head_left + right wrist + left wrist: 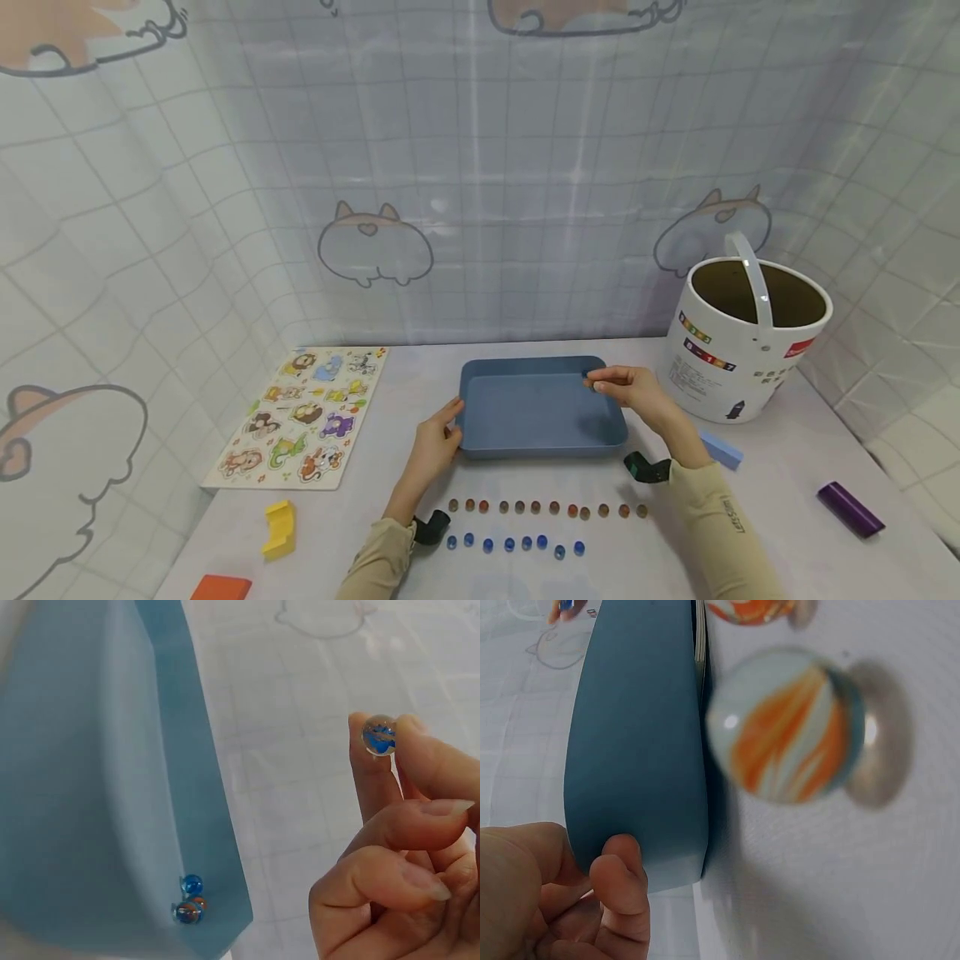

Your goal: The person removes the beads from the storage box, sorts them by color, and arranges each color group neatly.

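A shallow blue tray (536, 417) lies on the white table in front of me. My left hand (433, 440) grips its left edge, thumb and fingers curled at the corner in the left wrist view. Over the tray's right side, my right hand (641, 393) pinches a clear marble with blue inside (379, 736) between thumb and finger. A few blue and orange marbles (193, 885) rest together in a tray corner. Below the tray runs a row of orange and brownish marbles (536, 507), with blue marbles (510, 545) in a second row nearer me. One orange-and-white marble (784, 727) looms large beside the tray.
To the right stands a white bucket (708, 367) with a handle; a light blue block (722, 450) and a purple block (851, 509) lie nearby. An animal picture board (300, 417), a yellow block (279, 531) and an orange block (221, 587) are at left.
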Tool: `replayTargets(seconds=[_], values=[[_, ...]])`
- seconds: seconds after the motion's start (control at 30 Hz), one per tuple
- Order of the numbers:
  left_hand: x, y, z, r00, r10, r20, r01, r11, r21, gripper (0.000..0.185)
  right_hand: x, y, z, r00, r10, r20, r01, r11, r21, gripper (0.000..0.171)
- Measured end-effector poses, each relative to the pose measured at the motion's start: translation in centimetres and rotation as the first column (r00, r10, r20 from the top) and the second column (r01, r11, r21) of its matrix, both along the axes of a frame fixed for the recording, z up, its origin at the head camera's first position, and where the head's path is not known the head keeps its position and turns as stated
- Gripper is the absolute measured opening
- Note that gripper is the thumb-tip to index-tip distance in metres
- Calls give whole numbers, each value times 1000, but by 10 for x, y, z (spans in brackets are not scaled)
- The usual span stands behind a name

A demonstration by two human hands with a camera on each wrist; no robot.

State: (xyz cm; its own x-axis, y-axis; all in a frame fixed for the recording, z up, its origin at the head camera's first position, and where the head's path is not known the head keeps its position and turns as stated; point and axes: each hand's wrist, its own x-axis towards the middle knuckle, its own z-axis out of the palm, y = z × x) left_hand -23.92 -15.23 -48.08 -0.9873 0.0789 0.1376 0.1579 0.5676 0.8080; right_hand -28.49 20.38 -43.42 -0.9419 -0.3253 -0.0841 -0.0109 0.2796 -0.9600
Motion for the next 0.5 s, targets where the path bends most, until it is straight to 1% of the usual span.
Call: replayTargets(seconds=[0.07, 0.2, 0.3, 0.4, 0.5], values=[[0, 0, 0, 1000, 2, 2, -2, 1000, -1, 49, 12, 2, -1, 1000, 14, 7, -14, 1000, 8, 43], [-1, 0, -1, 1000, 6, 1, -6, 1000, -8, 49, 33, 6, -5, 998, 64, -1, -64, 998, -14, 41], [-2, 0, -1, 1000, 6, -8, -6, 1000, -11, 49, 51, 6, -10, 991, 131, -1, -131, 990, -54, 37], [-2, 0, -1, 1000, 1, -21, -2, 1000, -13, 48, 71, 5, -17, 977, 210, 41, -205, 973, -103, 34], [-1, -1, -1, 1000, 2, -15, -3, 1000, -16, 48, 92, 1, -29, 960, 263, 96, -250, 960, -125, 31]])
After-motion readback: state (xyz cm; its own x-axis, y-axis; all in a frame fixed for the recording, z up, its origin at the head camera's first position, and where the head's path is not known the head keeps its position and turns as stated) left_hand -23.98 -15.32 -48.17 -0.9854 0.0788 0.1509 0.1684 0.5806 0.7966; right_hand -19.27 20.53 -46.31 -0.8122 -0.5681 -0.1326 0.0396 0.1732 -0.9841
